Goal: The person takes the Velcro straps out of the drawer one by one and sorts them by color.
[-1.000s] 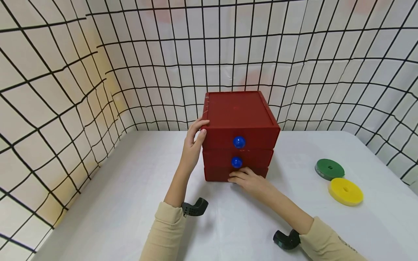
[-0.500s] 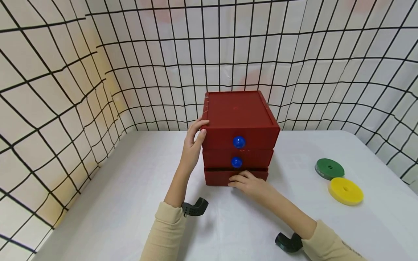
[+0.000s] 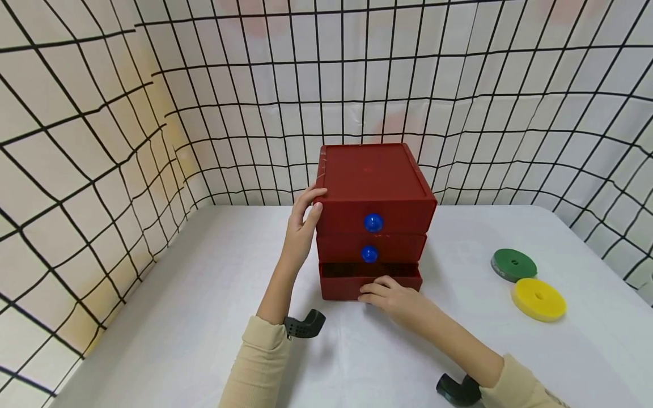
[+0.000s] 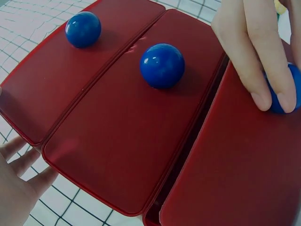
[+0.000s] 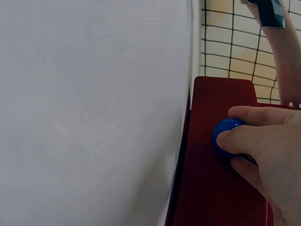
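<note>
A red cabinet with three stacked drawers stands on the table, blue round knobs on their fronts. Its bottom drawer is pulled partway out, with a dark gap showing above its front. My right hand pinches that drawer's blue knob between thumb and fingers; the head view hides this knob behind the hand. At the cabinet's upper left front corner, my left hand rests with extended fingers along the side and thumb near the front edge. The upper knob and middle knob are untouched, their drawers closed.
To the right on the white table lie a green disc and a yellow disc, each with a small hole in the centre. White walls with a black grid surround the table at the back and sides.
The bottom drawer has slid out of the cabinet toward me as my right hand drew back with its knob. My left hand has kept its place on the cabinet.
</note>
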The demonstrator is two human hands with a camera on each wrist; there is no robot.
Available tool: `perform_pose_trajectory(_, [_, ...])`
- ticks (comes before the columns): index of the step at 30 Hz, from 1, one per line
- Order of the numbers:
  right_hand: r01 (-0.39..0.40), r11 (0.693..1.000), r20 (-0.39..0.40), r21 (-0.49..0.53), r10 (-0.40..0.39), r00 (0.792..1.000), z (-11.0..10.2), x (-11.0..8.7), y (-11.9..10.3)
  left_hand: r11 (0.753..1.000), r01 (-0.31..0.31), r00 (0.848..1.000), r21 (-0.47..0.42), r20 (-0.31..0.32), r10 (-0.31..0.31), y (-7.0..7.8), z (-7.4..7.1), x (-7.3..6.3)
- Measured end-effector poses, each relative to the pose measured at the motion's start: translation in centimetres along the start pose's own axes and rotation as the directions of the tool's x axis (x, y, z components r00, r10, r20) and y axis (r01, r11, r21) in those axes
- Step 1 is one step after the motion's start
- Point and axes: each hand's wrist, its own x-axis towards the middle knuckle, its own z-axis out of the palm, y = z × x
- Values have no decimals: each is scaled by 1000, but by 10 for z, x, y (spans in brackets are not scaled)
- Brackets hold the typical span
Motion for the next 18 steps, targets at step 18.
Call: perform_pose_trajectory(18, [93, 995, -85, 30, -90, 992, -9, -9, -15, 1000, -14, 1000, -13, 0, 14, 3, 0, -1])
